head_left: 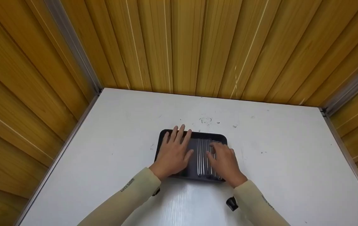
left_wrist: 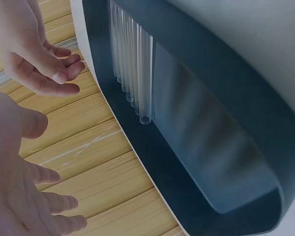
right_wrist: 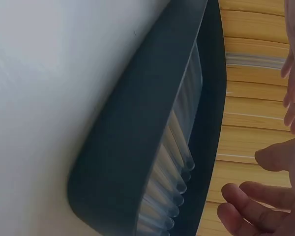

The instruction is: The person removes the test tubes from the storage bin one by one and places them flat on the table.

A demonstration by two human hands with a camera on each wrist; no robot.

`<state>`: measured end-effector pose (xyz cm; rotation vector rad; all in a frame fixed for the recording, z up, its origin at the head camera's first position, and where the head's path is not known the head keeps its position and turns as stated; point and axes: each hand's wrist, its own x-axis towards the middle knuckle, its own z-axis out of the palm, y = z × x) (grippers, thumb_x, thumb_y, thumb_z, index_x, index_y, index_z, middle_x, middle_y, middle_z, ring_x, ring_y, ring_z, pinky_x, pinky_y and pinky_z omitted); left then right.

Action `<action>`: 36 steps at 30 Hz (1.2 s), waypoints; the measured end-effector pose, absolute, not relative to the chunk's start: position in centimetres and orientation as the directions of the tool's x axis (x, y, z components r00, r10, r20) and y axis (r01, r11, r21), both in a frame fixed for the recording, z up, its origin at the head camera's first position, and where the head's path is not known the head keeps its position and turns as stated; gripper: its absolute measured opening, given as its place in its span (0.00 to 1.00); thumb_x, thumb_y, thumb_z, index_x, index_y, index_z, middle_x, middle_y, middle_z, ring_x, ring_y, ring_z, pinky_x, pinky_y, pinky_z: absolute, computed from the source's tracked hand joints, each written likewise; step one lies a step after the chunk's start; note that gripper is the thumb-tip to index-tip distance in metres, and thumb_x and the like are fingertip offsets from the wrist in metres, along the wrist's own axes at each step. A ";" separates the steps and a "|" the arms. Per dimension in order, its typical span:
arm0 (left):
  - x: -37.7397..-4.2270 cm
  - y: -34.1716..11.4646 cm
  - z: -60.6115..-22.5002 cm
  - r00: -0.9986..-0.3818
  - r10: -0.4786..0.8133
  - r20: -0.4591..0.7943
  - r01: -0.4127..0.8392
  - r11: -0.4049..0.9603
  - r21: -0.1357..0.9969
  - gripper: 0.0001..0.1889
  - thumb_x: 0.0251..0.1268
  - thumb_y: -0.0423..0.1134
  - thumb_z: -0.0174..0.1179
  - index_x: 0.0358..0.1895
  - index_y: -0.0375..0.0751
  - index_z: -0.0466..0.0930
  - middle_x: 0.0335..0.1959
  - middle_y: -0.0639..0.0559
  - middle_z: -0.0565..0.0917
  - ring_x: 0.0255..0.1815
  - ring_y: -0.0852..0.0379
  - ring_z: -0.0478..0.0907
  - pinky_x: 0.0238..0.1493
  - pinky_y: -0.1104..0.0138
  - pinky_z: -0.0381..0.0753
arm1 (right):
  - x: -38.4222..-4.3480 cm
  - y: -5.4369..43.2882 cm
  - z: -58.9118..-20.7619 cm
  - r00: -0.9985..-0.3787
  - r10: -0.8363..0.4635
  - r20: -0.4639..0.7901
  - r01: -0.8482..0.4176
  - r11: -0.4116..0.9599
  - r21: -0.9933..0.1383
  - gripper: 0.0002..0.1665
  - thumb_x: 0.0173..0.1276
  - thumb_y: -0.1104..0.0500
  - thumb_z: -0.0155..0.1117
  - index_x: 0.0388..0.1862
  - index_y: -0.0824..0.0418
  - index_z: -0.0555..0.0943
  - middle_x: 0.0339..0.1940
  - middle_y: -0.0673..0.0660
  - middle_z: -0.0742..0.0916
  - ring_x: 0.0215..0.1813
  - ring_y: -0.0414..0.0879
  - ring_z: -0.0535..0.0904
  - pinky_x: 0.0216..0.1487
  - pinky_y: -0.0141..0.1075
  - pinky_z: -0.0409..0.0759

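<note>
A dark rectangular tray (head_left: pixel 210 135) rests on the white table. Clear test tubes (head_left: pixel 200 157) lie side by side in its right half; their rounded ends show in the right wrist view, where the tubes (right_wrist: pixel 174 169) lean close together. Above the tray's left part my left hand (head_left: pixel 173 157) is spread, with straight fingers and nothing held. My right hand (head_left: pixel 227 161) hovers over the tubes and the tray's right side, fingers loosely bent. In the left wrist view the right hand (left_wrist: pixel 39 59) is apart from the tubes (left_wrist: pixel 145 78) and grips nothing. It hides some tubes in the head view.
The white table (head_left: pixel 291 157) spreads around the tray and has small dark marks beyond it. Wood-pattern panel walls (head_left: pixel 185 47) enclose it at the back and sides. A small black device (head_left: pixel 232 203) sits at the right wrist.
</note>
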<state>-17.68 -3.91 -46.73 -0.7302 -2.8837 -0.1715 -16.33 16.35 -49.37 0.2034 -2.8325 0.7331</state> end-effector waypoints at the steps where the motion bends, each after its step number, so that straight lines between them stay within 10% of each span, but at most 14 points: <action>1: -17.6 -4.1 -46.8 -0.869 0.460 0.182 0.479 0.874 0.081 0.36 0.74 0.59 0.42 0.77 0.47 0.48 0.79 0.42 0.50 0.79 0.42 0.49 0.71 0.44 0.58 | -16.3 16.2 -49.5 -0.969 -0.080 0.233 -0.184 0.865 -0.466 0.19 0.64 0.56 0.66 0.52 0.63 0.80 0.31 0.51 0.84 0.37 0.47 0.78 0.44 0.44 0.71; 36: -16.8 -7.0 -50.1 -0.902 0.382 0.201 0.409 0.905 0.114 0.33 0.74 0.54 0.45 0.76 0.43 0.52 0.77 0.41 0.55 0.77 0.40 0.55 0.66 0.44 0.64 | -16.2 13.3 -52.2 -0.971 -0.109 0.214 -0.199 0.866 -0.459 0.18 0.61 0.58 0.69 0.48 0.64 0.81 0.39 0.58 0.88 0.44 0.54 0.84 0.48 0.51 0.76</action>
